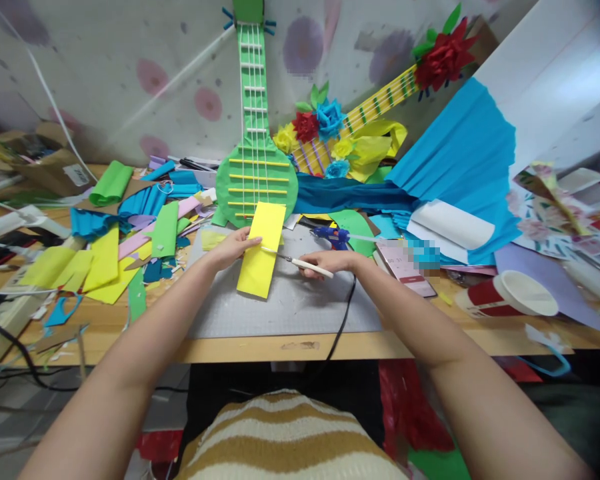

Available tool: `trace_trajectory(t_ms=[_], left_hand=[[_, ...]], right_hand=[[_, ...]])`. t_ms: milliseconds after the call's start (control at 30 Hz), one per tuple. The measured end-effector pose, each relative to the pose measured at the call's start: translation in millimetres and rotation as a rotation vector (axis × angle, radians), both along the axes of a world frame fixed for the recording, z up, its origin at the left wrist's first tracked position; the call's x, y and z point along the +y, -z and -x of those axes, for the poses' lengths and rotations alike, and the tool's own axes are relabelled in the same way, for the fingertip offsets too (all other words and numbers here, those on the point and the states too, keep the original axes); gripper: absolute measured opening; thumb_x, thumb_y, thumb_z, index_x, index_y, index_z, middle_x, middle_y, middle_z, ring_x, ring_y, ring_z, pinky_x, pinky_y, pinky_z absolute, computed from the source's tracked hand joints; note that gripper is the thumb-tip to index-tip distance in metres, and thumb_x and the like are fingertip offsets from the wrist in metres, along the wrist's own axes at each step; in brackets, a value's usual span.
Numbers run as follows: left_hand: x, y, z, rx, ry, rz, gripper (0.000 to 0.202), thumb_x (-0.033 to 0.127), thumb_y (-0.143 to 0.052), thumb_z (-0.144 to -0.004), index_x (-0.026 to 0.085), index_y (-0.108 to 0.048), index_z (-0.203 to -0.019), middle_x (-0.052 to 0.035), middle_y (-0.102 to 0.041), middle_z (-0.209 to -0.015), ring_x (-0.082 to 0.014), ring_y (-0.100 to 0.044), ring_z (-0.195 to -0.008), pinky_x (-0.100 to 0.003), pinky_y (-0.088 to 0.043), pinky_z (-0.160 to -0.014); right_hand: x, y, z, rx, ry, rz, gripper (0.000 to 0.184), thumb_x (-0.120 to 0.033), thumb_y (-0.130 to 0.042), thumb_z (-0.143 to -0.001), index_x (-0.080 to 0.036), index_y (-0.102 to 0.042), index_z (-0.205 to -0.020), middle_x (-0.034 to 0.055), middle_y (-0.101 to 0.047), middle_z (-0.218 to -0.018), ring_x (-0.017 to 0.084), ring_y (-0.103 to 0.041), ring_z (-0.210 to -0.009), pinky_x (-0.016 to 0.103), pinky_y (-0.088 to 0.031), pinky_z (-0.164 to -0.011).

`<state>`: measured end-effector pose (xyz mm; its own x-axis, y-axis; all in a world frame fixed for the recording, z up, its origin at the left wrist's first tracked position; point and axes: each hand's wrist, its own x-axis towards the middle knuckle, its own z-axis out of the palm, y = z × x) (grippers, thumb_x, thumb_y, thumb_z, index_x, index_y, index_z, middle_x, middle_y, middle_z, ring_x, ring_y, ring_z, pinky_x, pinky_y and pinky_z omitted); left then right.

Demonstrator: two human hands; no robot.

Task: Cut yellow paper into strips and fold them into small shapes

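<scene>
A strip of yellow paper (257,273) is pinched at its left edge by my left hand (234,247), which holds it tilted above a grey cutting mat (215,320). From the right, my right hand (316,263) grips a pair of scissors with white handles (317,269). Their blades reach the right edge of the paper, near its middle. The strip's top overlaps the lower body of a green paper-covered instrument (255,177) that leans on the wall, strung with white cords. Parts of my right fingers are hidden behind the scissor handles.
A blue glue gun (333,235) lies behind my right hand, its black cable (347,313) trailing over the table edge. Paper scraps (165,230) crowd the left. At right are a phone (405,267), blue crepe paper (460,160) and a tipped paper cup (510,293). A flowered yellow instrument (380,103) leans behind.
</scene>
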<state>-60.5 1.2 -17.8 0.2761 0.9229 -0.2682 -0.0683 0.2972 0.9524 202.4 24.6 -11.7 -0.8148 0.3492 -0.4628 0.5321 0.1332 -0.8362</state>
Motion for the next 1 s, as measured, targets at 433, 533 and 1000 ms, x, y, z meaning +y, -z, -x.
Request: trace_trajectory(t_ms=[433, 533, 1000], left_hand=[[-16, 13.7, -4, -0.216, -0.571, -0.139, 0.044, 0.009, -0.071, -0.056, 0.018, -0.056, -0.096, -0.0038, -0.071, -0.093, -0.0181, -0.067, -0.085, -0.029, -0.054, -0.077], [-19, 23.7, -17, -0.363, -0.838, -0.119, 0.036, 0.006, -0.065, -0.060, 0.021, -0.055, -0.091, -0.0017, -0.070, -0.097, -0.0158, -0.065, -0.094, -0.027, -0.052, -0.084], [-36, 30.6, -37, -0.579, -0.676, 0.149, 0.021, 0.008, -0.062, -0.072, 0.016, -0.063, -0.092, -0.0044, -0.070, -0.103, -0.0184, -0.063, -0.102, -0.027, -0.055, -0.084]], right_hand=[[-8, 2.1, 4, 0.101, 0.325, -0.097, 0.040, -0.049, -0.067, -0.068, -0.016, -0.051, -0.083, -0.0009, -0.057, -0.070, 0.010, -0.054, -0.060, 0.021, -0.042, -0.054], [-20, 16.3, 33, 0.285, 0.597, -0.095, 0.040, -0.048, -0.069, -0.065, -0.015, -0.051, -0.079, 0.0028, -0.062, -0.071, 0.014, -0.059, -0.065, 0.024, -0.045, -0.056], [-22, 39.2, 82, 0.517, 1.022, 0.062, 0.062, -0.038, -0.082, -0.038, -0.019, -0.046, -0.085, 0.0002, -0.062, -0.078, 0.014, -0.059, -0.068, 0.027, -0.049, -0.064]])
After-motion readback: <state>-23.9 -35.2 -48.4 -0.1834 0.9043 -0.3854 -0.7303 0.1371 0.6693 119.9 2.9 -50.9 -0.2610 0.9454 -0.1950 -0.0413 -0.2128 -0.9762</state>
